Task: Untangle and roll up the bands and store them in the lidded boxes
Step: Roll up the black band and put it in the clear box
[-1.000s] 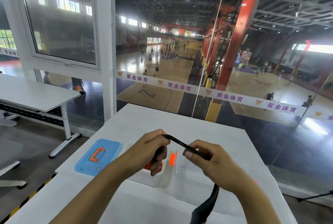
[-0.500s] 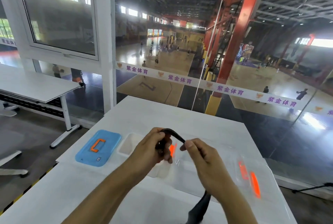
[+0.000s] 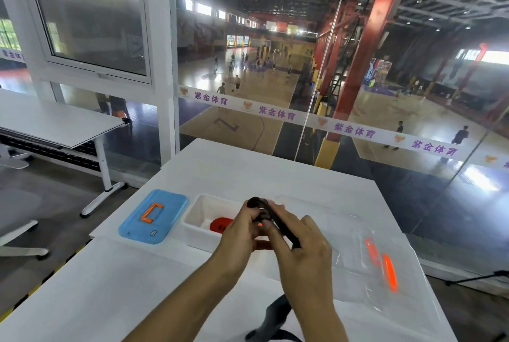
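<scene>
A black band [image 3: 278, 222] is held between both hands above the table. My left hand [image 3: 241, 234] pinches its rolled-up end, a small coil at the top. My right hand [image 3: 301, 248] grips the flat strip just behind the coil. The loose tail [image 3: 275, 317] hangs down under my right wrist to the table's near edge. Behind my hands stands an open white box [image 3: 197, 213] with a red rolled band [image 3: 219, 224] inside. Its blue lid [image 3: 154, 216] with an orange handle lies to the left.
A clear lidded box [image 3: 385, 281] with orange latches sits on the white table [image 3: 248, 173] to the right. A glass wall runs along the table's far edge. Another white table [image 3: 55, 121] stands at the left.
The hands have come closer together and the coil in my left hand has grown. The view has tilted down, so the open box and red band now show.
</scene>
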Demonstrator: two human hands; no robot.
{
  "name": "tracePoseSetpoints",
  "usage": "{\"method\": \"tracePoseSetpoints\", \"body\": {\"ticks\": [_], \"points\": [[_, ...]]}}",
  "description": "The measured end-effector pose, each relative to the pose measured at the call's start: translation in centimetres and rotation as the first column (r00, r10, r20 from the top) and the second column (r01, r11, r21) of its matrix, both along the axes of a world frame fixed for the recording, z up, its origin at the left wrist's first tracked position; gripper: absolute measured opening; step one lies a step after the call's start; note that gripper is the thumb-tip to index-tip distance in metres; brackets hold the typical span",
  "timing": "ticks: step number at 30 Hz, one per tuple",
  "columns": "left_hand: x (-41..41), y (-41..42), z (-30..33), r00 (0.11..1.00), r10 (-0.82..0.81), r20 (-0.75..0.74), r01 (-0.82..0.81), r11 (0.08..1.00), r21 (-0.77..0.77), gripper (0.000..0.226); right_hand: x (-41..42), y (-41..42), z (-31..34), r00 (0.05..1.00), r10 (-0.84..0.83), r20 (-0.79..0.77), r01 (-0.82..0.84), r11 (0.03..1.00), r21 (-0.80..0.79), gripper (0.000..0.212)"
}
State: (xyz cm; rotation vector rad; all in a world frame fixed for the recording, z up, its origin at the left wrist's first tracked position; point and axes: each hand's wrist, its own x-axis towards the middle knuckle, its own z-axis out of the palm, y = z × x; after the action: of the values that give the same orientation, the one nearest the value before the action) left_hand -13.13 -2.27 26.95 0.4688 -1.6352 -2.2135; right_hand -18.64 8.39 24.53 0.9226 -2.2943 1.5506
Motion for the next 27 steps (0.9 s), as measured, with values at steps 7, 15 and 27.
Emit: {"method": "tracePoseSetpoints", "body": {"ticks": [7, 15, 27], "points": [[2.4, -5.0, 1.4, 0.922, -0.358, 0.149, 0.382, 0.903, -0.196, 0.031, -3.3, 3.6, 2.9, 0.926, 0.350, 0.142, -0.371, 0.912, 0.174, 0.041], [2.1, -6.1, 2.8, 0.782, -0.483, 0.394, 0.614, 0.706, -0.352, 0.023, -3.3, 4.2, 4.3, 0.850, 0.474, 0.229, -0.525, 0.799, 0.294, 0.034], [1.3, -3.0, 0.4, 0.983, -0.186, 0.001, 0.186, 0.980, -0.077, 0.037, -2.3, 3.6, 2.8, 0.915, 0.352, 0.199, -0.381, 0.915, 0.133, 0.056]]}}
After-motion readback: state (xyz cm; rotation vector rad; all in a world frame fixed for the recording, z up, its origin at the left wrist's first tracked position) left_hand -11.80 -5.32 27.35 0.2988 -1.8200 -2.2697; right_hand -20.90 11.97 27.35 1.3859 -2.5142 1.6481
